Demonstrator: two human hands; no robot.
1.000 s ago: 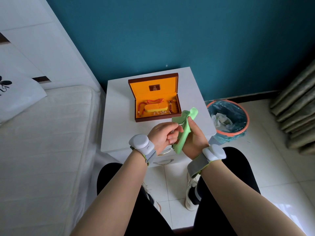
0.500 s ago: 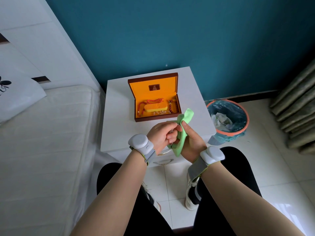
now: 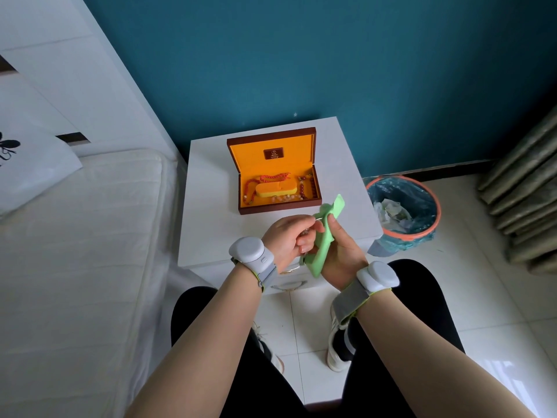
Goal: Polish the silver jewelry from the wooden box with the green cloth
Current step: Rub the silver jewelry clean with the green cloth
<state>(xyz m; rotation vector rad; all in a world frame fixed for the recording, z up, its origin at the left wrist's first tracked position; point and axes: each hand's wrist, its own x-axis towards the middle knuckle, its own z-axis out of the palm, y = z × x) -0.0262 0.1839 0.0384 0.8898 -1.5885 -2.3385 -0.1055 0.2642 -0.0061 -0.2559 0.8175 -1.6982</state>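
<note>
- Lower centre of the frame: left hand [image 3: 289,236] pinches a thin silver jewelry piece [image 3: 317,218], mostly hidden.
- Right hand [image 3: 340,251] grips the soft green cloth [image 3: 327,233]; its thumb has slid back up the cloth since a second ago, so rubbing's ongoing.
- Further up, the open wooden box with orange lining [image 3: 275,176] sits on the white table [image 3: 211,224], beads inside.

No readable text, small brown plaque [image 3: 273,153] inside box lid [image 3: 271,152] — lettering too small.
</note>
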